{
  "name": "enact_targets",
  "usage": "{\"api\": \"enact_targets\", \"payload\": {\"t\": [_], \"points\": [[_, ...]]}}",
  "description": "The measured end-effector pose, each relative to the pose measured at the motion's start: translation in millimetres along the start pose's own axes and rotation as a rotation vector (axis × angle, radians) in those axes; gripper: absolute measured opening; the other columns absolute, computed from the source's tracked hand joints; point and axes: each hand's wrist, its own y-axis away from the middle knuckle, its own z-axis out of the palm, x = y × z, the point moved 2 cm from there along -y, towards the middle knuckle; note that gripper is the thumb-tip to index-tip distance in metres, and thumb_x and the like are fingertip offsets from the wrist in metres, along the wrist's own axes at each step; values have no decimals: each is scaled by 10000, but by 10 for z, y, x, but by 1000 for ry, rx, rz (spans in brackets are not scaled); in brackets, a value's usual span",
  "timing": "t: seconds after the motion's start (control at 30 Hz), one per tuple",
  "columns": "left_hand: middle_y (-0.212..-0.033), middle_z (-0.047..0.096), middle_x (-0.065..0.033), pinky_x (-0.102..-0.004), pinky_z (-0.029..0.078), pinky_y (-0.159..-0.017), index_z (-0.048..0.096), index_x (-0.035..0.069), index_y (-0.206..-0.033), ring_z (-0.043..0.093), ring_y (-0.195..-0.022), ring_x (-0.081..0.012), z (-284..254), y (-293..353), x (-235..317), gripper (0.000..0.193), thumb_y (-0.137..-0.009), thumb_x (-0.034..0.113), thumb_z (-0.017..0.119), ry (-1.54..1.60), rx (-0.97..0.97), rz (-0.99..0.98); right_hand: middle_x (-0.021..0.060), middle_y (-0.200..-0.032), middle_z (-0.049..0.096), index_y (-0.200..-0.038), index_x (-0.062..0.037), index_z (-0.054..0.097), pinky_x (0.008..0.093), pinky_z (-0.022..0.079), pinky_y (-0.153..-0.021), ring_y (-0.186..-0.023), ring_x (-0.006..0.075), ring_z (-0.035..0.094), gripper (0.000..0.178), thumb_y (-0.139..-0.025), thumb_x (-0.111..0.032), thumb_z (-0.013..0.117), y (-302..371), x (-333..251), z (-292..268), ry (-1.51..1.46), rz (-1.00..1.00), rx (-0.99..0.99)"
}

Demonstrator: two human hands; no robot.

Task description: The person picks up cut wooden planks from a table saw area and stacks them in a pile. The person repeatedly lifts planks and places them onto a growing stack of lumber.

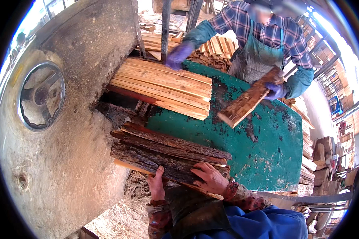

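Note:
Several rough slabs with dark bark lie side by side at the near edge of a green table (179,123). My left hand (156,186) is closed on the nearest bark-covered slab (151,158); its thumb rests on top and its fingers are hidden below. Farther right on the same slab, my right hand (211,178) has its fingers over the bark, its palm at the near side. Another bark-covered slab (171,139) lies just beyond it. Across the table, a co-worker's purple glove (276,91) holds a bark-edged board (253,96). The co-worker's other glove (180,55) is above pale sawn boards (163,83).
A large sawdust-covered machine panel (87,71) with a metal handwheel (42,95) stands on the left. Dark metal posts (165,28) rise at the back. Stacked wood (215,47) lies behind the table, with more timber at right. Bark scraps and sawdust (123,217) cover the floor.

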Motion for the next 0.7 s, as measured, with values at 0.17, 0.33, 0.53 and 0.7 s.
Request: {"api": "enact_targets", "payload": {"t": [0.17,0.33,0.53,0.7], "points": [[-841,569,-32,-310,442,-528,570,12,-976,528,-642,-132,-6,-46,-69,466,-753,355,794,21,16,100,201,-1248,490,-1225,-12,549,446,433,-973,-1156,381,493,465,-812,-176,685,64,-37,-18,-21,7,26],[-827,558,-27,-308,417,-526,570,11,-986,504,-638,-133,2,-23,-46,485,-751,372,791,15,11,73,198,-1244,492,-1211,-11,553,447,449,-954,-1141,379,505,461,-807,-180,695,76,-33,-26,-5,-5,49],[-776,510,-11,-318,407,-545,549,25,-936,479,-642,-131,6,-18,-33,509,-732,421,795,-20,27,76,197,-1241,481,-1209,-12,553,456,434,-958,-1133,384,494,460,-799,-162,696,90,18,29,4,-16,55],[-790,507,-21,-321,406,-540,543,20,-931,475,-636,-134,-45,-79,-98,537,-724,446,797,-46,30,102,195,-1243,475,-1210,-14,552,457,420,-970,-1135,384,483,453,-797,-142,685,83,21,42,-1,-12,54]]}}
